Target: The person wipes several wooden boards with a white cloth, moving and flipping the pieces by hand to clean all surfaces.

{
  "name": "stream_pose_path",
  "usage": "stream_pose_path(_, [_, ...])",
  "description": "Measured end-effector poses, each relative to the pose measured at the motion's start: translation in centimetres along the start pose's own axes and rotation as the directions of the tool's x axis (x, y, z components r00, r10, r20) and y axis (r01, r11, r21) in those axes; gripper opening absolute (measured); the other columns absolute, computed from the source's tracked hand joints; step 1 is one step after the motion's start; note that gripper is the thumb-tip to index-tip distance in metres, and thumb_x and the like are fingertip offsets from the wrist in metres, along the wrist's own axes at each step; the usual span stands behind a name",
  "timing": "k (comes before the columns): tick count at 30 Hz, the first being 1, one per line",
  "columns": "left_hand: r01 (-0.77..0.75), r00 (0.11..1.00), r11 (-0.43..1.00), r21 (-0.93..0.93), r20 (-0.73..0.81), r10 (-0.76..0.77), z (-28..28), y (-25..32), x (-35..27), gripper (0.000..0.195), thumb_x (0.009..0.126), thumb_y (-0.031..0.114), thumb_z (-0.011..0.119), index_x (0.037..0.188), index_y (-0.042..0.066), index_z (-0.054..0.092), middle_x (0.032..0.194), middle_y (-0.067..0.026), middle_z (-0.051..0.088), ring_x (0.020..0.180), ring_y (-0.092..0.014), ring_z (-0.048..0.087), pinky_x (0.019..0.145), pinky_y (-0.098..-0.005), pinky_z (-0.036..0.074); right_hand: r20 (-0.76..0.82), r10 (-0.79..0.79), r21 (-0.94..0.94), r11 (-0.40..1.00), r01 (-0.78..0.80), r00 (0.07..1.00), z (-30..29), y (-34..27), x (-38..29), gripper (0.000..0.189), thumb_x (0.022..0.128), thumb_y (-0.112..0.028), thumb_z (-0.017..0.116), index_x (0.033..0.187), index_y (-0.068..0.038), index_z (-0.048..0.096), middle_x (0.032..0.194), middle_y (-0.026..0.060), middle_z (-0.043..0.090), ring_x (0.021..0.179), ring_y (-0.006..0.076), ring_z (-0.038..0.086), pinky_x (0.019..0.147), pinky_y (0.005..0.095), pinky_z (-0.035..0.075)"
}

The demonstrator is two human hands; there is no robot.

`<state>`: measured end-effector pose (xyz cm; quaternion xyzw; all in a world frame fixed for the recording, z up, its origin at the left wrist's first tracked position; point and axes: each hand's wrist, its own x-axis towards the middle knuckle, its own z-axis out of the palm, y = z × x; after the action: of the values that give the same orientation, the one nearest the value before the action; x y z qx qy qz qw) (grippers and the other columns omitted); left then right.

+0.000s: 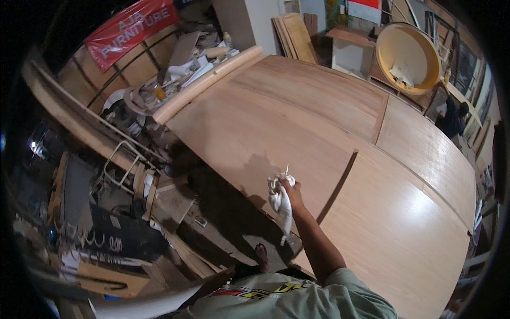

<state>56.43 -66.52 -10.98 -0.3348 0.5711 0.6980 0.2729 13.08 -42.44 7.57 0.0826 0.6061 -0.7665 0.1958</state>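
Note:
My right hand (293,191) is closed around a crumpled white cloth (282,205) and a small white round thing, perhaps a container, with a thin pale stick (287,169) pointing up from it. The cloth's end hangs down past the edge of a wood-faced panel (247,139). The hand is above this panel, and its shadow falls on the surface. To the right lies a glossier wood panel (402,215), with a dark gap between the two. Two further panels lie behind them. My left hand is out of view.
A roll of wood-toned sheet (211,83) lies along the panels' far left end. Scrap and frames crowd the floor at left. Behind stand leaning boards (297,38) and a round yellow-rimmed piece (408,58). A person in dark clothes (453,117) is at the far right.

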Motion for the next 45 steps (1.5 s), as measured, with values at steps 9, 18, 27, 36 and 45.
stream_pose_path(9, [-0.016, 0.998, 0.557, 0.831, -0.016, 0.053, -5.9, 22.6, 6.7, 0.022, 0.089, 0.024, 0.066, 0.091, 0.002, 0.07, 0.071, -0.0055, 0.068, 0.065, -0.015, 0.062, 0.065, -0.032, 0.05, -0.087, -0.175, -0.652, 0.755, 0.077, 0.981, -1.6, 0.4, 7.0, 0.085, 0.085, -0.058, 0.063, 0.136, 0.006, 0.041, 0.133, 0.0288, 0.049, 0.121, 0.0388, 0.052, 0.102, 0.0436, 0.042])
stream_pose_path(18, [-0.103, 0.918, 0.498, 0.861, -0.11, 0.381, 0.1, 38.3, 8.7, 0.049, 0.08, 0.036, 0.076, 0.108, 0.0, 0.058, 0.098, -0.0158, 0.063, 0.086, -0.029, 0.063, 0.075, -0.0405, 0.05, -0.394, -0.163, -0.249, 0.966, 0.066, 0.904, -21.6, -3.6, 10.6, 0.043, 0.092, -0.031, 0.065, 0.113, 0.004, 0.056, 0.09, 0.0103, 0.065, 0.075, 0.0175, 0.065, 0.065, 0.0307, 0.053])
stream_pose_path(27, [-0.417, 0.75, 0.139, 0.898, 0.254, 0.611, 9.1, 46.6, 17.1, 0.073, 0.064, 0.018, 0.082, 0.127, 0.005, 0.045, 0.122, -0.0242, 0.043, 0.114, -0.043, 0.047, 0.096, -0.0501, 0.043, -0.679, -0.445, -0.717, 0.574, -0.396, 0.584, -33.0, -14.6, 25.9, 0.062, 0.08, -0.036, 0.068, 0.117, 0.011, 0.053, 0.115, 0.03, 0.061, 0.112, 0.0388, 0.058, 0.093, 0.0444, 0.048])
stream_pose_path(36, [-0.374, 0.927, 0.294, 0.879, 0.348, 0.138, 6.9, 66.3, 26.5, 0.074, 0.082, 0.048, 0.072, 0.139, 0.009, 0.047, 0.124, -0.0231, 0.06, 0.107, -0.031, 0.062, 0.094, -0.0419, 0.047, -0.713, -0.39, -0.678, 0.171, -0.715, 0.583, -38.9, -14.8, 30.0, 0.073, 0.084, -0.069, 0.051, 0.097, 0.001, 0.07, 0.096, 0.0255, 0.068, 0.096, 0.0409, 0.066, 0.082, 0.0506, 0.05])
stream_pose_path(45, [-0.116, 0.403, 0.28, 0.953, -0.212, 0.89, -9.0, 86.2, 50.6, 0.058, 0.087, 0.036, 0.069, 0.13, 0.002, 0.05, 0.128, -0.0184, 0.051, 0.112, -0.031, 0.055, 0.093, -0.0413, 0.047, -0.721, -0.17, -0.621, 0.589, -0.517, 0.672, -47.4, -12.2, 30.3, 0.071, 0.079, -0.07, 0.063, 0.057, -0.003, 0.057, 0.051, 0.0087, 0.055, 0.044, 0.0185, 0.054, 0.04, 0.0362, 0.042])
